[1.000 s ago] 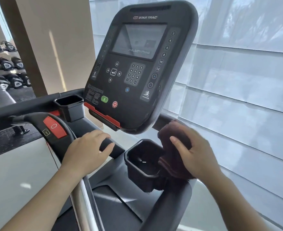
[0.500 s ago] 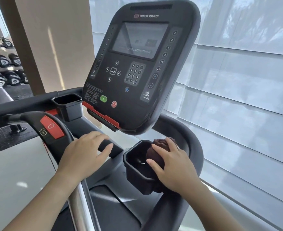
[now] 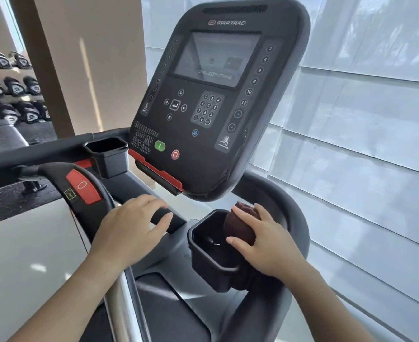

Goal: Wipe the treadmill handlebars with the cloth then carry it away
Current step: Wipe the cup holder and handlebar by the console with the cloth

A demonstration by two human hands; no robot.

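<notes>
A dark maroon cloth (image 3: 238, 225) is bunched under my right hand (image 3: 268, 240), pressed against the right rim of the black cup holder (image 3: 203, 245) beside the curved right handlebar (image 3: 294, 218). Part of the cloth hangs below my wrist. My left hand (image 3: 129, 233) rests flat, fingers spread, on the short black centre grip (image 3: 171, 220), holding nothing. The left handlebar (image 3: 55, 176) with its red stop pad curves out at the left.
The Star Trac console (image 3: 215, 95) leans over the hands. A second cup holder (image 3: 107, 154) sits to its left. A silver rail (image 3: 119, 297) runs down near my left forearm. Dumbbell racks (image 3: 11, 87) stand far left; window blinds (image 3: 363, 144) fill the right.
My right hand slid the cloth down off the upper right handlebar curve and onto the cup holder's edge, bunching it tighter. My left hand stayed on the centre grip.
</notes>
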